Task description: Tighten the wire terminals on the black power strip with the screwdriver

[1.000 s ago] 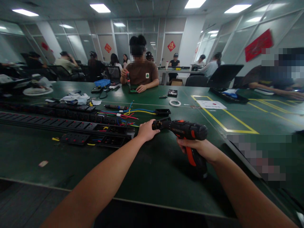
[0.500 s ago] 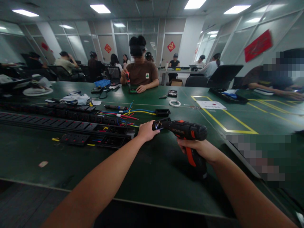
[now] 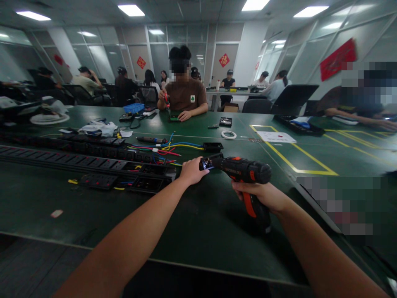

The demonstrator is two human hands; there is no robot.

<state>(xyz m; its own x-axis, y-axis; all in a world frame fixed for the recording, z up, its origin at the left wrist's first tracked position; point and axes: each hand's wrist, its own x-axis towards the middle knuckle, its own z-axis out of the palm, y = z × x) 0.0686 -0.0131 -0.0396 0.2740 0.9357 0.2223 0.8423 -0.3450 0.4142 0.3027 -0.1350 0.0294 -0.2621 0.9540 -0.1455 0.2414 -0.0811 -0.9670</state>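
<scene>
My right hand point(image 3: 259, 192) is wrapped round the grip of a black and orange cordless drill point(image 3: 248, 169), which points left. The drill's front end meets a small black plastic housing point(image 3: 207, 163), where a bright light shows inside. My left hand point(image 3: 194, 170) grips that housing from its left side; the tip of the drill bit is hidden. Behind the housing lies another black rectangular housing point(image 3: 213, 147) with blue and yellow wires point(image 3: 186, 145) running to it. Long black power strips point(image 3: 71, 159) with red-marked sockets stretch out to the left.
Across the green table point(image 3: 192, 231) a person point(image 3: 186, 93) holds a red-handled tool over a green board. A roll of white tape point(image 3: 228, 135), a black pen-shaped screwdriver point(image 3: 151, 140), a blue basket point(image 3: 133, 108) and a paper sheet point(image 3: 276, 137) lie on the table.
The light inside the small black housing looks brighter now. Both hands and the drill stay almost in the same place.
</scene>
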